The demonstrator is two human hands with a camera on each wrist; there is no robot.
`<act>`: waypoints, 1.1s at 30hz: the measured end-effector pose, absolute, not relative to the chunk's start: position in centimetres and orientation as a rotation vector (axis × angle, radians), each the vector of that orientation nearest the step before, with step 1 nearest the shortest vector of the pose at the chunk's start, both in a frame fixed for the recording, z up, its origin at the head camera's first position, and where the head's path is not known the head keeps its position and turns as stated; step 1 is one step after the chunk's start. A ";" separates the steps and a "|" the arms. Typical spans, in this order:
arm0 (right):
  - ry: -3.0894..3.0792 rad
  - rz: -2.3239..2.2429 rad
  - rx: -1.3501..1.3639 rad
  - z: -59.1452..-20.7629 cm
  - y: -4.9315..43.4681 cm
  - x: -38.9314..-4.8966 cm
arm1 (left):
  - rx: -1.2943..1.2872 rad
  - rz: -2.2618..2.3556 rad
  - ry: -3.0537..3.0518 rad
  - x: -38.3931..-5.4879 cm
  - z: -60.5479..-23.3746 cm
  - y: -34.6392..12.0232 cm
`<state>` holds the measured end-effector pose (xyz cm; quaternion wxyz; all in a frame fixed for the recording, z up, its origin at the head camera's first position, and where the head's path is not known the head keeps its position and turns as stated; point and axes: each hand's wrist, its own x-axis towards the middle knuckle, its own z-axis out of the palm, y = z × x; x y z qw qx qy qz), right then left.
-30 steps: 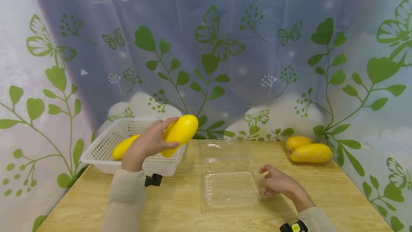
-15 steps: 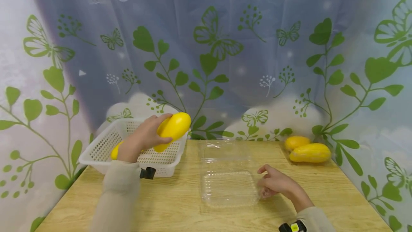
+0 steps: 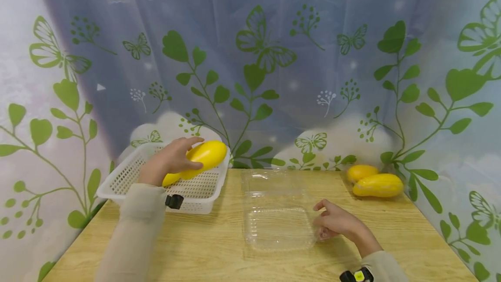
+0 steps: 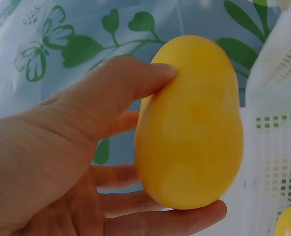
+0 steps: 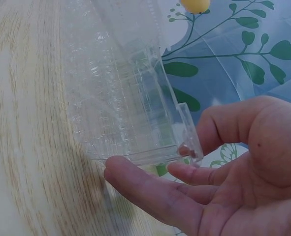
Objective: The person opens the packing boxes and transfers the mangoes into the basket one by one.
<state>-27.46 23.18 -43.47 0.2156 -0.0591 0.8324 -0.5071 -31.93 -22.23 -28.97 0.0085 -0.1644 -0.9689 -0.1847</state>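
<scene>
My left hand point(image 3: 170, 160) grips a smooth, yellow, oblong fruit point(image 3: 209, 153) above the basket. In the left wrist view the fruit point(image 4: 192, 128) shows a slight waist, with the thumb on its near side and the fingers behind and under it. A second yellow fruit point(image 3: 170, 180) lies in the white perforated basket point(image 3: 195, 206), mostly hidden by the hand. My right hand point(image 3: 338, 223) pinches the right rim of a clear plastic clamshell container point(image 3: 279, 229), which lies with its lid folded back. Thumb and fingertips meet at its corner in the right wrist view.
Two more yellow fruits point(image 3: 377, 185), apparently in clear wrap, lie at the back right of the wooden table point(image 3: 219, 247). A patterned curtain point(image 3: 305, 77) hangs along the back and sides. The basket stands at the back left.
My left hand has moved left and a little down over the basket with the yellow fruit, which now lies flatter. The right hand and the container have stayed in place.
</scene>
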 end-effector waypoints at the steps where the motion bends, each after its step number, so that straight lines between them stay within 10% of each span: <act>1: 2.307 -1.407 -0.165 -43.5 23.2 -27.5 | -0.511 -0.576 -3.035 -32.0 -29.0 -22.4; 33: 2.293 -1.418 -0.175 -43.5 23.4 -27.5 | -0.263 -0.506 -3.276 -34.8 -29.3 -26.6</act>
